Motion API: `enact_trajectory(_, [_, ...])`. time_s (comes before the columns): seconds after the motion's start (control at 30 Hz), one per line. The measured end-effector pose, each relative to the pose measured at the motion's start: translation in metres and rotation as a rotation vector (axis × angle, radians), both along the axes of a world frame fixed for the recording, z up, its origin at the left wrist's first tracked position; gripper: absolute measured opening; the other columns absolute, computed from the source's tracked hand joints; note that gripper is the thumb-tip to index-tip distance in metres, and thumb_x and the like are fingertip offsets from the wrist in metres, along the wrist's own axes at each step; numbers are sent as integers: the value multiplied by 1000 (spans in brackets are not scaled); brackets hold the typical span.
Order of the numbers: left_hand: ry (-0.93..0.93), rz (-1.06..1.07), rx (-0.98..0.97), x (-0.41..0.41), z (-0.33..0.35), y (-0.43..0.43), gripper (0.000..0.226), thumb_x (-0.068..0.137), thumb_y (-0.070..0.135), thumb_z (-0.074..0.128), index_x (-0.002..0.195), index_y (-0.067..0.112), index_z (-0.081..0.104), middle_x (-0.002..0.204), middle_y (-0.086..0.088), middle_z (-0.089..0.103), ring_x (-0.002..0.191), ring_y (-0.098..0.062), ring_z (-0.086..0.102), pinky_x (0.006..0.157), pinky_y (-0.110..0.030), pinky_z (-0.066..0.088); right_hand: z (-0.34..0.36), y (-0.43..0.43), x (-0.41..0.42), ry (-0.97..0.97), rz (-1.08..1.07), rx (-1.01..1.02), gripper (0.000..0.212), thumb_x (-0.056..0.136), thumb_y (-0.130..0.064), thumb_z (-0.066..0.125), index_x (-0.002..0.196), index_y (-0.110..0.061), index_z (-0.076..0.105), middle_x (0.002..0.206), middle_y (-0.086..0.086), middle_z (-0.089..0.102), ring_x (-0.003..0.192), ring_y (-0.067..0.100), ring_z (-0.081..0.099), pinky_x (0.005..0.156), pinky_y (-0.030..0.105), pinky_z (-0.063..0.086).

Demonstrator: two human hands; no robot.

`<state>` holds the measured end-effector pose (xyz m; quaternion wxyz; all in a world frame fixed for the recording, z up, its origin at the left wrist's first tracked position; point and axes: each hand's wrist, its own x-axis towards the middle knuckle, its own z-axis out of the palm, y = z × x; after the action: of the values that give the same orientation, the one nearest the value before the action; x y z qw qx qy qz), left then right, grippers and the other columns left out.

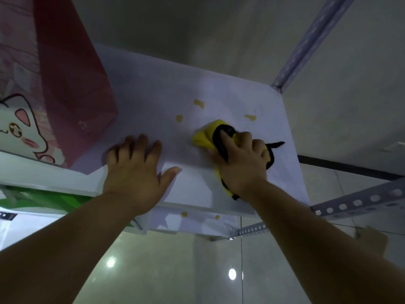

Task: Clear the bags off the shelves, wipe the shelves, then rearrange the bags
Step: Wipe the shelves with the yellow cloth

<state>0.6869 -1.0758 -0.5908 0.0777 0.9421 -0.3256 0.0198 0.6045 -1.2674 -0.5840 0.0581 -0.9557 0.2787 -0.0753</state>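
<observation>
Cloth (205,137), yellow with black trim, is bunched under the right hand (240,163), whose fingers are curled tight around it and press it onto the white shelf (153,102). The left hand (133,170) lies flat on the same shelf just beside it, fingers spread and holding nothing, seemingly bracing. Three yellowish spots mark the shelf beyond the cloth: one (179,118) close off its far left corner, one (199,103) farther back, and one (250,117) off to the far right. All three lie away from the person, so the wiping stroke probably has to push forward, and the right hand is clearly the nearer one to them. Two more spots (184,214) show on a lower shelf beneath the front edge. At the left end of the shelf a pink bag (72,80) with a cartoon cat still stands, touching the surface, well apart from the cloth. That corner looks not yet cleared, so the wiping seems only partway done.
</observation>
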Motion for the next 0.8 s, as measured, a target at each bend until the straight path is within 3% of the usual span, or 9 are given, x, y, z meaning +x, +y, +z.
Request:
enact_trajectory(0.07, [-4, 1, -5, 0, -1, 0, 81, 80, 65, 25, 125, 6, 55, 132, -24, 49, 120, -47, 42, 94, -49, 25, 0, 3, -21, -31, 103, -36, 58, 84, -63, 36, 135, -37, 42, 131, 10, 43, 107, 36, 37, 95, 45, 25])
enact_trajectory(0.13, [-17, -3, 3, 1, -2, 1, 77, 80, 63, 30, 124, 5, 56, 131, -25, 50, 118, -47, 44, 93, -48, 24, 1, -11, -30, -24, 62, -35, 55, 87, -61, 39, 136, -37, 41, 134, 8, 42, 110, 37, 37, 96, 45, 25])
enact_trajectory(0.23, [-21, -6, -4, 1, -2, 2, 76, 80, 62, 32, 124, 5, 57, 130, -24, 51, 117, -47, 45, 92, -48, 24, 1, -42, -21, 23, -215, 10, 54, 90, -59, 34, 139, -37, 30, 140, 9, 33, 117, 38, 31, 100, 48, 20])
enact_trajectory(0.33, [-23, -6, -17, 2, -2, 3, 77, 80, 63, 30, 123, 6, 57, 130, -24, 51, 118, -47, 45, 92, -49, 24, 3, -69, 1, -19, -468, 67, 54, 91, -60, 30, 138, -33, 31, 139, 15, 31, 120, 41, 29, 102, 54, 17])
enact_trajectory(0.5, [-51, 8, -19, 4, -7, 1, 75, 80, 62, 31, 121, 6, 58, 129, -24, 52, 116, -48, 46, 91, -48, 21, 4, -88, 51, 3, -603, 128, 59, 92, -62, 24, 141, -30, 25, 145, 15, 23, 129, 42, 19, 106, 55, 10])
enact_trajectory(0.6, [-58, 15, -15, 4, -6, -1, 74, 79, 61, 32, 120, 6, 59, 127, -25, 53, 114, -49, 47, 90, -48, 21, 6, -79, 69, 37, -450, 118, 58, 91, -63, 23, 141, -33, 24, 149, 11, 19, 129, 42, 18, 105, 56, 10])
enact_trajectory(0.8, [-49, 13, -7, 2, -4, 0, 73, 79, 61, 35, 119, 6, 60, 126, -25, 53, 113, -48, 48, 90, -49, 23, 1, -12, 50, 16, 143, 37, 54, 89, -62, 35, 138, -40, 35, 149, 1, 29, 123, 35, 29, 101, 47, 17])
